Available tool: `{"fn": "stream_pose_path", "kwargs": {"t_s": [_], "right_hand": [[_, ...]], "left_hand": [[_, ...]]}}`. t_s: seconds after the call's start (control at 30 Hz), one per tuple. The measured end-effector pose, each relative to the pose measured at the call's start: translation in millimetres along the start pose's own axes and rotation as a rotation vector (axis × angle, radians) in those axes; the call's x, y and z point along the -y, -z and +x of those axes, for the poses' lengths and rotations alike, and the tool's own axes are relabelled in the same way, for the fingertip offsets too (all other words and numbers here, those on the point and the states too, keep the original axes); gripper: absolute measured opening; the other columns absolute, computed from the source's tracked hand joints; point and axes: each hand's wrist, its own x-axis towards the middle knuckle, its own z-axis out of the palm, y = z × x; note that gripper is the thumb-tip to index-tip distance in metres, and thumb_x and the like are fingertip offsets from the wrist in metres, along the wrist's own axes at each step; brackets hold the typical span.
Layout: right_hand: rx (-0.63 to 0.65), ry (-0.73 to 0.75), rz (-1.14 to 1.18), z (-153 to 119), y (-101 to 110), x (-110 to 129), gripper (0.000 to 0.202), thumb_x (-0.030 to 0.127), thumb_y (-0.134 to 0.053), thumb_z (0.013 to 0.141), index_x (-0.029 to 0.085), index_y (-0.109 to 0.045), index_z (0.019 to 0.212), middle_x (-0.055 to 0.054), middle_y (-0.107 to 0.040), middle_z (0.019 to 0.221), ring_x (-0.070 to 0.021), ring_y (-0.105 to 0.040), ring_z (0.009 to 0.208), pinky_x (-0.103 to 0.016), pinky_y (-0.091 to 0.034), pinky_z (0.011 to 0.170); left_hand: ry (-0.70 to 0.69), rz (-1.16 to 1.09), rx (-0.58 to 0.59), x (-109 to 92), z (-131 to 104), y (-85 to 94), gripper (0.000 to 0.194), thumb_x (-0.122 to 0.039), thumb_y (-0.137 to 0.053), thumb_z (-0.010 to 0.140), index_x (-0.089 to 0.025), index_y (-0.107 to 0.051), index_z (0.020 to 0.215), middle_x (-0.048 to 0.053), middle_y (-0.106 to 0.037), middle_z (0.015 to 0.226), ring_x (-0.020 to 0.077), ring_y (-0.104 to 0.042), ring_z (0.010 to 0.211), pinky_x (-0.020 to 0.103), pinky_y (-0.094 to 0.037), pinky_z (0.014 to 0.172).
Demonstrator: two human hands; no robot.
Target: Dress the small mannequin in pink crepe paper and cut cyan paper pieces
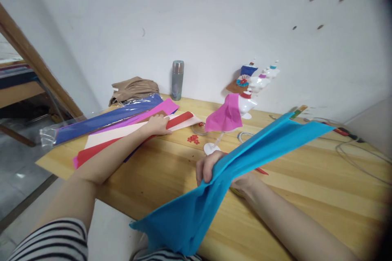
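Observation:
My right hand (211, 167) is closed round the middle of a bright blue sheet (254, 153), bunching it. The sheet looks like felt or crepe paper; it slants from my lap up over the table. Part of that hand is behind it. My left hand (157, 125) rests on a stack of long coloured strips, its fingers bent over them. In the stack are a red strip (180, 120), a pale pink strip (104, 136) and a magenta strip (168, 108). The left fingertips are partly hidden, and its grip is unclear.
Behind the strips lie a plastic-wrapped dark blue pack (110, 120) and brown cloth (134, 88). A flask (177, 80) stands by the wall. White bottles (259, 83), a pink sheet (225, 114), red flower-shaped pieces (193, 139) and cables (355, 147) are on the wooden table (290, 195).

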Motion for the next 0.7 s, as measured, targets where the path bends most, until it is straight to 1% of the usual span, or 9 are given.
{"fn": "stream_pose_path", "kwargs": {"t_s": [0.1,0.23,0.33,0.43,0.5,0.53,0.57,0.63,0.7], "right_hand": [[-0.014,-0.024,0.012,-0.1,-0.7,0.0,0.047,0.059,-0.088,0.068,0.018,-0.085,0.092,-0.010,-0.077,0.083,-0.0187,-0.069,0.068,-0.026,-0.056,0.063],[-0.011,-0.030,0.012,0.3,-1.6,-0.8,0.045,0.059,-0.087,0.069,0.020,-0.086,0.092,-0.009,-0.077,0.083,-0.0188,-0.070,0.068,-0.026,-0.056,0.064],[-0.015,-0.029,0.004,-0.1,-1.5,-1.3,0.044,0.059,-0.086,0.071,0.021,-0.086,0.094,-0.009,-0.078,0.085,-0.0192,-0.071,0.071,-0.026,-0.057,0.066],[-0.016,-0.022,-0.003,-0.1,-0.5,-1.7,0.045,0.060,-0.086,0.071,0.021,-0.086,0.093,-0.009,-0.077,0.083,-0.0194,-0.071,0.072,-0.026,-0.057,0.067],[-0.011,-0.024,-0.004,0.2,0.3,-2.3,0.045,0.060,-0.087,0.070,0.021,-0.086,0.092,-0.009,-0.077,0.081,-0.0200,-0.071,0.071,-0.027,-0.057,0.066],[-0.008,-0.027,-0.005,0.5,0.7,-2.7,0.044,0.060,-0.087,0.070,0.021,-0.086,0.092,-0.009,-0.077,0.082,-0.0206,-0.071,0.070,-0.028,-0.057,0.065],[-0.006,-0.030,-0.005,0.6,1.2,-3.3,0.044,0.059,-0.086,0.070,0.021,-0.086,0.092,-0.010,-0.078,0.082,-0.0211,-0.070,0.070,-0.029,-0.056,0.065],[-0.001,-0.031,-0.002,0.4,2.1,-4.7,0.044,0.059,-0.086,0.070,0.021,-0.086,0.092,-0.010,-0.077,0.082,-0.0212,-0.069,0.067,-0.030,-0.056,0.064],[-0.003,-0.038,-0.003,-0.4,3.2,-6.5,0.044,0.059,-0.087,0.067,0.022,-0.086,0.092,-0.010,-0.077,0.083,-0.0217,-0.068,0.066,-0.031,-0.055,0.063]], "left_hand": [[0.011,-0.009,-0.051,-2.9,-0.2,0.5,0.063,-0.047,-0.065,0.089,-0.012,-0.055,0.141,0.024,-0.054,0.146,0.0378,-0.053,0.136,0.046,-0.047,0.108],[0.052,-0.017,-0.106,-7.7,-2.5,-0.2,0.072,-0.038,-0.069,0.088,-0.010,-0.044,0.149,0.024,-0.057,0.141,0.0360,-0.060,0.128,0.042,-0.050,0.102],[0.077,-0.009,-0.121,-1.2,0.1,5.0,0.067,-0.036,-0.071,0.088,-0.013,-0.047,0.146,0.022,-0.062,0.135,0.0365,-0.063,0.123,0.041,-0.050,0.100],[0.138,-0.009,-0.146,19.8,7.4,17.9,0.060,-0.037,-0.066,0.092,-0.012,-0.049,0.143,0.023,-0.064,0.132,0.0378,-0.064,0.122,0.042,-0.048,0.101],[0.195,-0.027,-0.152,39.9,14.3,27.6,0.058,-0.042,-0.064,0.093,-0.009,-0.052,0.139,0.025,-0.065,0.130,0.0389,-0.063,0.122,0.042,-0.048,0.101],[0.221,-0.045,-0.136,50.3,18.0,31.5,0.058,-0.046,-0.064,0.092,-0.008,-0.055,0.135,0.025,-0.067,0.127,0.0386,-0.065,0.119,0.041,-0.049,0.098],[0.236,-0.069,-0.117,60.0,21.5,34.3,0.059,-0.053,-0.062,0.092,-0.008,-0.058,0.131,0.024,-0.069,0.125,0.0365,-0.067,0.116,0.038,-0.050,0.096],[0.232,-0.122,-0.074,74.9,27.2,36.0,0.062,-0.061,-0.055,0.094,-0.012,-0.059,0.131,0.019,-0.071,0.128,0.0301,-0.069,0.113,0.031,-0.051,0.093],[0.227,-0.154,-0.051,81.0,30.1,33.2,0.065,-0.065,-0.049,0.096,-0.013,-0.059,0.134,0.016,-0.070,0.133,0.0269,-0.069,0.113,0.028,-0.051,0.091]]}}
